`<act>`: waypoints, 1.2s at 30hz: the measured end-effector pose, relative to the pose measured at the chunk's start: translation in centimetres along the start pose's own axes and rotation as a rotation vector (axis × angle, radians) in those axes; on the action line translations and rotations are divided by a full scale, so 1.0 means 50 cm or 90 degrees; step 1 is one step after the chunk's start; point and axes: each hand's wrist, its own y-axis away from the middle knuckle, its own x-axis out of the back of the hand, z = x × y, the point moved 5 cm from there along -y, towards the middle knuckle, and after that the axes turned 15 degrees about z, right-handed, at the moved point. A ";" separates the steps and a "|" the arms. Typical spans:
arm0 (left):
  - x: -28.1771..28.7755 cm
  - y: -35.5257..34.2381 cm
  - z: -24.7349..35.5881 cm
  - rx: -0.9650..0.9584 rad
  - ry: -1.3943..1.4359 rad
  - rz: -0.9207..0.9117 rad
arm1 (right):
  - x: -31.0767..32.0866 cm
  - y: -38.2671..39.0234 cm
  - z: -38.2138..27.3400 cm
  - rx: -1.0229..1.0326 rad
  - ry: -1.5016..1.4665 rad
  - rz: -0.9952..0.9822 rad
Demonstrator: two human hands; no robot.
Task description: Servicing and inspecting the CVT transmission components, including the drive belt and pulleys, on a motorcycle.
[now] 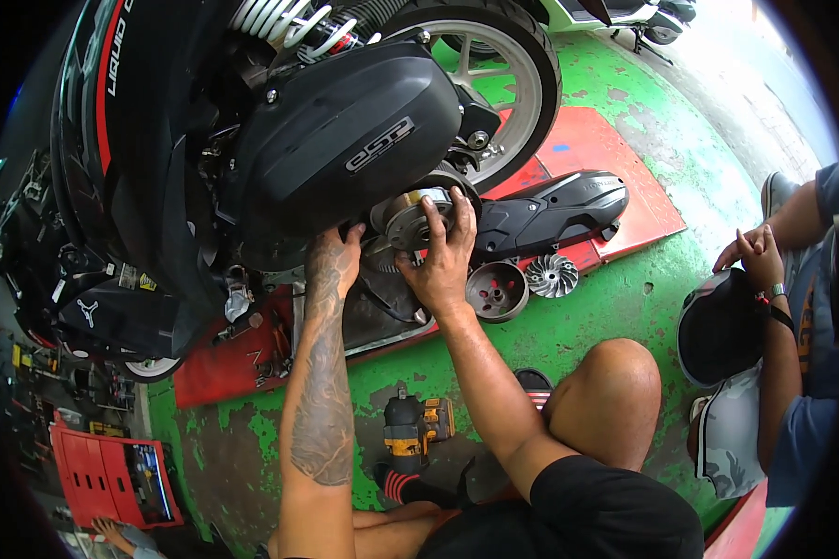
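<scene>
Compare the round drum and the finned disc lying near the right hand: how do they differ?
The drum is a hollow cup with a raised wall; the finned disc is flatter, with radiating blades. The drum's inside looks reddish-brown; the disc looks silvery. Both are round.

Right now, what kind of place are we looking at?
Probably a motorbike repair workshop: there's a big black scooter, a round silver finned metal disc lying loose nearby, and a yellow-and-black power tool on the patchy green-painted floor.
</scene>
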 end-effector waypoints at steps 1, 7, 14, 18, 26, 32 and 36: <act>-0.002 -0.007 0.004 -0.011 -0.021 -0.017 | 0.003 0.000 0.002 -0.001 0.002 0.004; 0.025 0.011 0.035 -0.105 0.031 -0.058 | 0.002 -0.004 0.014 -0.001 0.012 -0.039; 0.048 -0.012 0.030 -0.076 -0.057 -0.082 | 0.002 0.001 0.009 0.023 0.026 -0.041; 0.042 0.003 0.028 -0.096 -0.101 -0.088 | 0.015 0.018 -0.007 -0.014 0.017 0.026; 0.046 0.005 0.062 -0.034 0.144 -0.087 | 0.017 0.013 -0.001 -0.013 0.018 0.015; 0.056 0.026 0.089 -0.201 0.141 -0.056 | 0.019 0.006 -0.002 -0.008 0.019 -0.011; 0.069 0.045 0.114 -0.183 0.198 -0.044 | 0.020 0.014 0.001 -0.013 0.016 0.005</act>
